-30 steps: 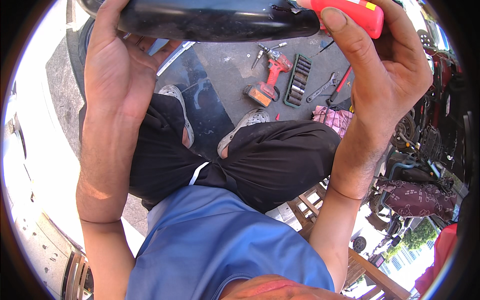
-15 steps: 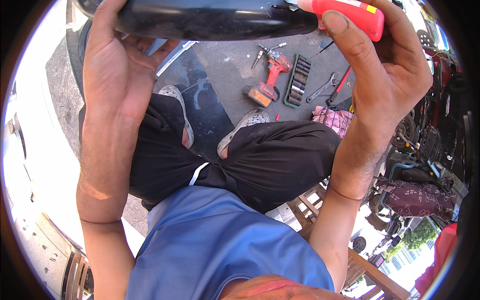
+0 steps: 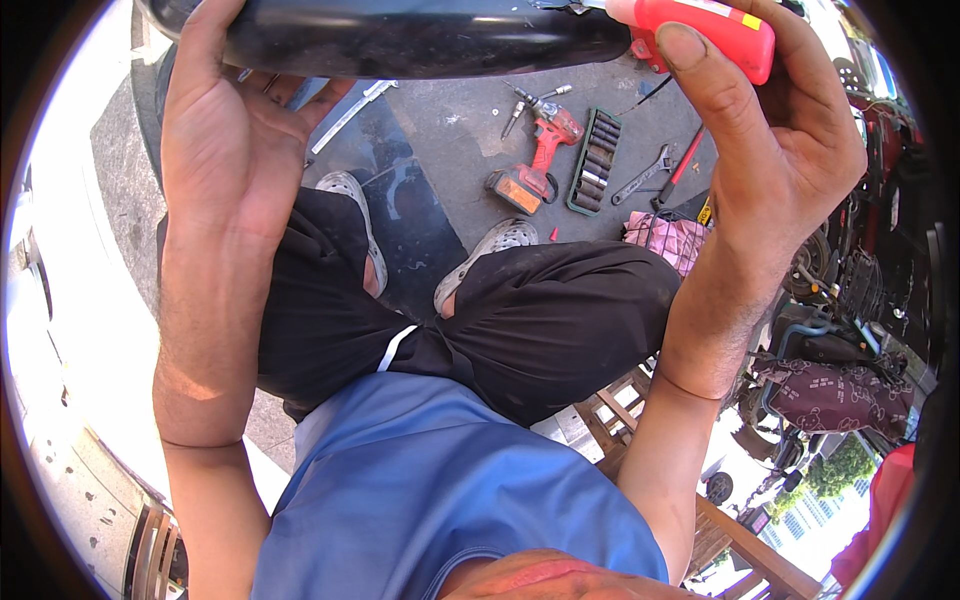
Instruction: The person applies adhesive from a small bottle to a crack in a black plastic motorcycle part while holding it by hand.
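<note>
Head view: I see the black part [image 3: 430,40] up at twelve, long axis nine to three. Left hand [image 3: 225,150], nearer, grips its nine-o'clock end; right hand [image 3: 785,135] holds the red bottle [image 3: 705,35], nozzle [image 3: 621,11] pointing to nine by the part's three-o'clock end, contact unclear.

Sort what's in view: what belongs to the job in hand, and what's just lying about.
In hand:
- glossy black rounded part, held by the left hand
- red bottle, held by the right hand, its nozzle end at the black part

Lying about, untouched:
- red power tool
- socket set
- adjustable wrench
- pink cloth
</note>
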`<state>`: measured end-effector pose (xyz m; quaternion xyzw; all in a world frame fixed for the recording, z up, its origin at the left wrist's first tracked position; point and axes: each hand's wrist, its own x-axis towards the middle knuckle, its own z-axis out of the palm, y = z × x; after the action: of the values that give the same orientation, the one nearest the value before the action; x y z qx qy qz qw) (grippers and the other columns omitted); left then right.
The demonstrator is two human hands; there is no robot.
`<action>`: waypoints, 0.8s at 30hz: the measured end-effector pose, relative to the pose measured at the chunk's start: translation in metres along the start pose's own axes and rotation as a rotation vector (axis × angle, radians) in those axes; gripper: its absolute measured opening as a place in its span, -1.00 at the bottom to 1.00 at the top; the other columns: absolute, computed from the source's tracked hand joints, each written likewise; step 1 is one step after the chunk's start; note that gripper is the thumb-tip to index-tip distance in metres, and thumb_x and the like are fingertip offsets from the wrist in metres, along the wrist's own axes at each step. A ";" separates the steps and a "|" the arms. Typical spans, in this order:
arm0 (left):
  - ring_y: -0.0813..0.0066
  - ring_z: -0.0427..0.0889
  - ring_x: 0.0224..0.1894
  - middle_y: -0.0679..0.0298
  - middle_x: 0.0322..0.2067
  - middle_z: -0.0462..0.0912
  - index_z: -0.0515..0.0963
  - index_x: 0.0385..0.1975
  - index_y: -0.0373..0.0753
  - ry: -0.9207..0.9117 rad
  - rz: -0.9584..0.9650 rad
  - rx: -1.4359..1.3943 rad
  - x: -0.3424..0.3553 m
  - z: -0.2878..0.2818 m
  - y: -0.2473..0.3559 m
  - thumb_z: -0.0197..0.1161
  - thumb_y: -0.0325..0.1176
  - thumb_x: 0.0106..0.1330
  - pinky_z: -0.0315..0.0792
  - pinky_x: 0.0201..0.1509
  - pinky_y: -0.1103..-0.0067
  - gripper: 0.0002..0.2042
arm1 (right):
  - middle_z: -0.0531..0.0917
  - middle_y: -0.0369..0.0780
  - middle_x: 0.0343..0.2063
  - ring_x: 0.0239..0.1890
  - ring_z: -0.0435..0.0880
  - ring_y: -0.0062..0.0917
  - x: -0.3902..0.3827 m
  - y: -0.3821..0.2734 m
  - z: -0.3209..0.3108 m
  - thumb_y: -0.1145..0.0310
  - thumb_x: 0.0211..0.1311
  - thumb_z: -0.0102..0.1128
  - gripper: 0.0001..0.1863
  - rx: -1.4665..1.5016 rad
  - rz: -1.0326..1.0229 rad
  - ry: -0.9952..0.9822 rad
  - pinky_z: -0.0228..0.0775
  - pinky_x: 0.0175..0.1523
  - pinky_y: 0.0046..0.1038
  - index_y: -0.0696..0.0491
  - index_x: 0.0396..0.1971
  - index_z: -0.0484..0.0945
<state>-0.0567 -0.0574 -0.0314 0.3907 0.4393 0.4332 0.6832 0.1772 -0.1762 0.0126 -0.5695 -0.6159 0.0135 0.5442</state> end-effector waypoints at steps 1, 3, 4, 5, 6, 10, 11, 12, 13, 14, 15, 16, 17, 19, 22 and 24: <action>0.11 0.38 0.34 -0.13 0.15 0.43 0.28 0.29 -0.57 -0.002 0.001 0.000 0.000 0.000 0.000 0.27 0.18 0.39 0.32 0.43 -0.03 -0.15 | 0.75 -0.10 -0.26 -0.20 0.83 -0.41 -0.001 -0.002 0.001 0.29 0.20 0.57 -0.57 0.005 -0.002 0.006 0.73 -0.08 -0.45 0.24 -0.06 0.64; 0.10 0.38 0.34 -0.14 0.15 0.43 0.27 0.29 -0.58 0.003 0.005 0.003 0.000 0.000 0.000 0.27 0.19 0.39 0.32 0.43 -0.04 -0.15 | 0.75 -0.10 -0.26 -0.20 0.83 -0.42 0.000 -0.002 0.002 0.29 0.20 0.56 -0.57 0.083 0.024 0.018 0.72 -0.08 -0.46 0.24 -0.06 0.64; 0.10 0.38 0.34 -0.15 0.15 0.42 0.26 0.29 -0.58 0.006 0.007 0.004 0.000 0.000 0.000 0.26 0.19 0.39 0.32 0.43 -0.04 -0.15 | 0.75 -0.10 -0.27 -0.21 0.83 -0.42 0.000 -0.002 0.002 0.30 0.20 0.56 -0.58 0.081 0.022 0.025 0.72 -0.08 -0.46 0.24 -0.07 0.64; 0.10 0.38 0.34 -0.15 0.15 0.42 0.26 0.29 -0.59 0.006 0.012 0.010 0.000 0.000 -0.001 0.27 0.19 0.39 0.31 0.44 -0.04 -0.14 | 0.75 -0.11 -0.27 -0.21 0.83 -0.42 -0.001 -0.003 0.003 0.30 0.20 0.56 -0.58 -0.003 -0.010 0.032 0.72 -0.08 -0.46 0.24 -0.07 0.64; 0.10 0.38 0.34 -0.16 0.15 0.42 0.25 0.29 -0.59 0.006 0.016 0.017 0.000 0.000 -0.001 0.27 0.19 0.39 0.31 0.44 -0.04 -0.14 | 0.75 -0.11 -0.27 -0.20 0.83 -0.42 0.000 -0.003 0.003 0.30 0.20 0.56 -0.59 -0.050 -0.029 0.027 0.71 -0.09 -0.47 0.24 -0.07 0.64; 0.10 0.37 0.35 -0.17 0.15 0.41 0.24 0.30 -0.61 0.000 0.019 0.017 -0.001 0.000 -0.001 0.27 0.19 0.39 0.31 0.44 -0.04 -0.13 | 0.75 -0.13 -0.28 -0.20 0.82 -0.43 0.000 -0.005 0.001 0.30 0.20 0.56 -0.59 -0.110 -0.048 0.010 0.69 -0.10 -0.49 0.24 -0.09 0.64; 0.10 0.37 0.35 -0.17 0.15 0.41 0.24 0.30 -0.61 0.000 0.017 0.014 -0.001 0.000 -0.001 0.26 0.18 0.39 0.31 0.44 -0.04 -0.13 | 0.74 -0.13 -0.28 -0.20 0.82 -0.44 -0.001 -0.005 0.001 0.30 0.20 0.56 -0.59 -0.103 -0.037 0.026 0.68 -0.10 -0.49 0.24 -0.09 0.64; 0.09 0.37 0.35 -0.17 0.15 0.41 0.24 0.30 -0.61 0.000 0.015 0.012 -0.001 0.000 0.000 0.26 0.18 0.39 0.31 0.44 -0.04 -0.13 | 0.74 -0.13 -0.28 -0.21 0.82 -0.44 -0.001 -0.005 0.000 0.29 0.20 0.56 -0.59 -0.103 -0.028 0.033 0.68 -0.11 -0.49 0.24 -0.10 0.64; 0.09 0.37 0.35 -0.17 0.15 0.41 0.23 0.30 -0.61 0.001 0.014 0.010 -0.001 0.000 0.000 0.26 0.18 0.39 0.31 0.44 -0.04 -0.13 | 0.74 -0.13 -0.28 -0.21 0.81 -0.45 -0.001 -0.006 0.000 0.29 0.20 0.56 -0.59 -0.103 -0.018 0.040 0.68 -0.11 -0.49 0.24 -0.10 0.64; 0.09 0.37 0.35 -0.18 0.15 0.41 0.23 0.30 -0.61 0.003 0.012 0.013 -0.001 0.000 0.000 0.26 0.19 0.40 0.31 0.44 -0.04 -0.13 | 0.74 -0.13 -0.28 -0.22 0.81 -0.45 0.000 -0.006 -0.001 0.28 0.20 0.56 -0.59 -0.112 -0.008 0.039 0.68 -0.11 -0.49 0.24 -0.10 0.65; 0.09 0.37 0.35 -0.18 0.16 0.41 0.23 0.31 -0.61 0.004 0.010 0.016 -0.001 0.000 0.001 0.26 0.19 0.40 0.31 0.45 -0.03 -0.13 | 0.74 -0.13 -0.28 -0.22 0.81 -0.45 0.000 -0.005 -0.001 0.28 0.20 0.56 -0.59 -0.101 0.020 0.044 0.68 -0.11 -0.49 0.24 -0.10 0.65; 0.09 0.37 0.35 -0.18 0.16 0.41 0.23 0.31 -0.61 0.007 0.008 0.019 -0.002 0.000 0.001 0.25 0.19 0.40 0.30 0.45 -0.03 -0.12 | 0.74 -0.13 -0.27 -0.23 0.80 -0.46 0.001 -0.005 -0.002 0.27 0.20 0.56 -0.59 -0.091 0.048 0.049 0.68 -0.11 -0.49 0.24 -0.10 0.65; 0.09 0.36 0.36 -0.18 0.16 0.41 0.22 0.31 -0.61 0.008 0.010 0.019 -0.002 0.000 0.001 0.25 0.19 0.40 0.30 0.45 -0.03 -0.12 | 0.74 -0.13 -0.27 -0.23 0.80 -0.46 0.001 -0.005 -0.003 0.27 0.20 0.56 -0.59 -0.062 0.095 0.061 0.68 -0.11 -0.49 0.23 -0.10 0.65; 0.08 0.35 0.36 -0.18 0.16 0.41 0.22 0.31 -0.61 0.011 0.014 0.020 -0.002 0.001 0.001 0.25 0.19 0.40 0.29 0.45 -0.04 -0.12 | 0.74 -0.12 -0.26 -0.24 0.80 -0.47 0.002 -0.006 -0.003 0.27 0.21 0.55 -0.60 -0.071 0.077 0.068 0.68 -0.11 -0.48 0.23 -0.10 0.66; 0.08 0.35 0.37 -0.19 0.15 0.41 0.22 0.31 -0.62 0.020 0.010 0.016 -0.003 0.001 0.001 0.25 0.19 0.40 0.29 0.46 -0.04 -0.11 | 0.74 -0.12 -0.25 -0.23 0.79 -0.47 0.004 -0.008 -0.004 0.28 0.21 0.55 -0.61 -0.081 -0.014 0.042 0.69 -0.10 -0.48 0.23 -0.10 0.66; 0.09 0.35 0.37 -0.19 0.15 0.40 0.22 0.31 -0.62 0.012 0.006 0.011 -0.002 0.001 0.001 0.25 0.19 0.40 0.29 0.46 -0.04 -0.12 | 0.74 -0.12 -0.25 -0.23 0.80 -0.47 0.006 -0.013 -0.009 0.28 0.21 0.54 -0.61 0.016 0.044 0.016 0.69 -0.10 -0.48 0.22 -0.09 0.66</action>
<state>-0.0566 -0.0593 -0.0299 0.3932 0.4447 0.4351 0.6770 0.1756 -0.1820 0.0282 -0.5785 -0.5987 0.0260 0.5533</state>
